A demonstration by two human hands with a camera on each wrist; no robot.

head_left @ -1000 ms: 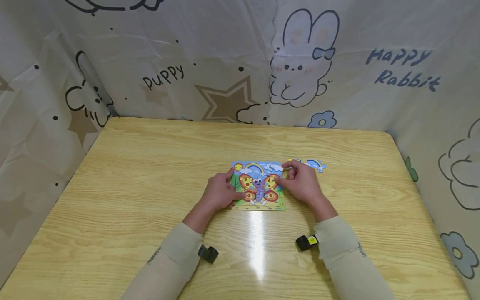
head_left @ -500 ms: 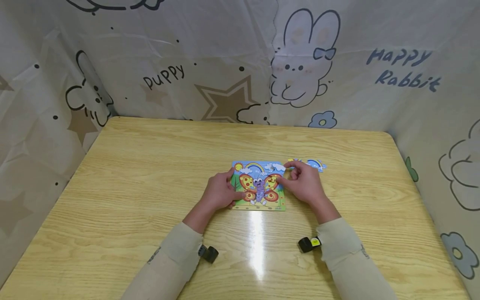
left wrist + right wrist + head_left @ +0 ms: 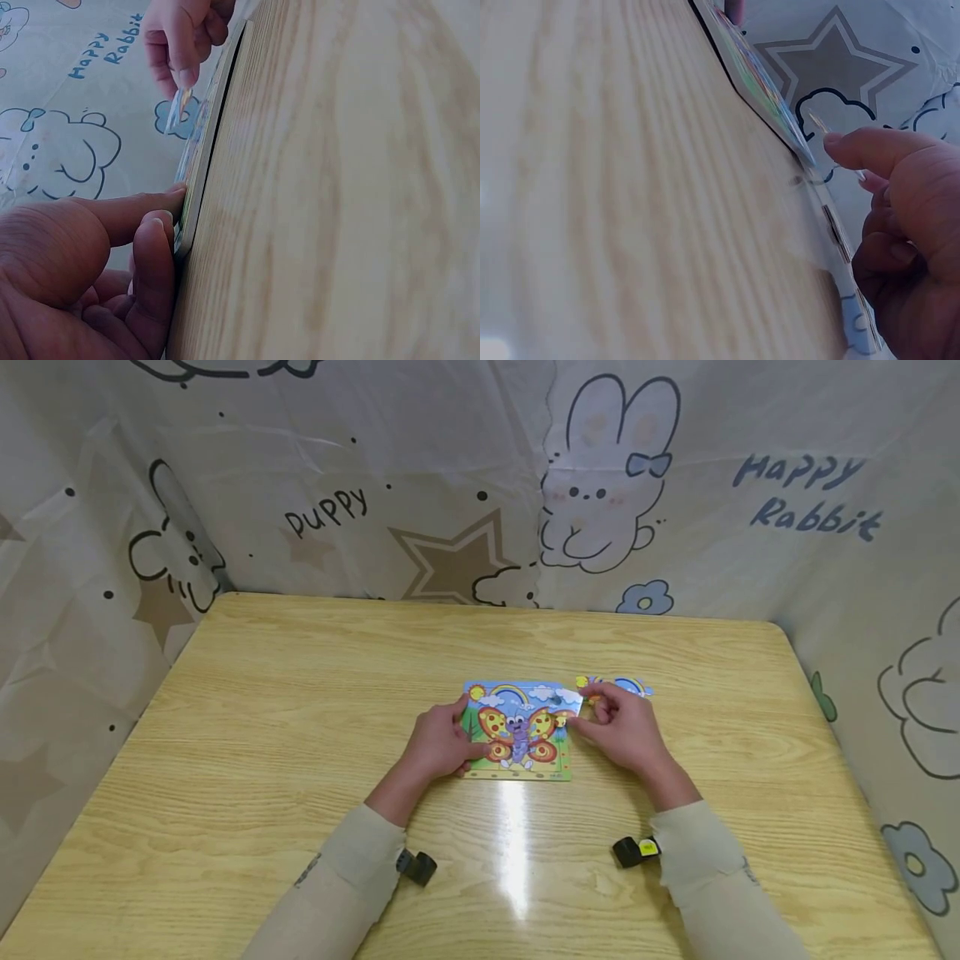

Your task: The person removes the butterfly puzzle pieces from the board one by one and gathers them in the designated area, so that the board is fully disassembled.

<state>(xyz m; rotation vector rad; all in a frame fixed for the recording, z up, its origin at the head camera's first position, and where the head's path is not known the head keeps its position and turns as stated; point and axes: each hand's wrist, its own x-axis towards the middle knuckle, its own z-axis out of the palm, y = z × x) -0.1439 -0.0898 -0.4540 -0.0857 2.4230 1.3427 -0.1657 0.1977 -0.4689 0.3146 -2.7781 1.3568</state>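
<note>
Shifted rightward since half a second ago, my right hand [image 3: 621, 723] pinches a puzzle piece [image 3: 572, 702], tilted up at the upper right corner of the butterfly puzzle [image 3: 517, 745]. My left hand [image 3: 438, 743] grips that puzzle's left side (thumb on top) on the wooden table [image 3: 300, 710], with other pieces [image 3: 628, 685] just beyond my right fingers.

A wood-grain tabletop [image 3: 300, 693] is enclosed on the far, left and right sides by cartoon-printed fabric [image 3: 420, 435]; light [image 3: 513, 852] is reflected on the near half.
</note>
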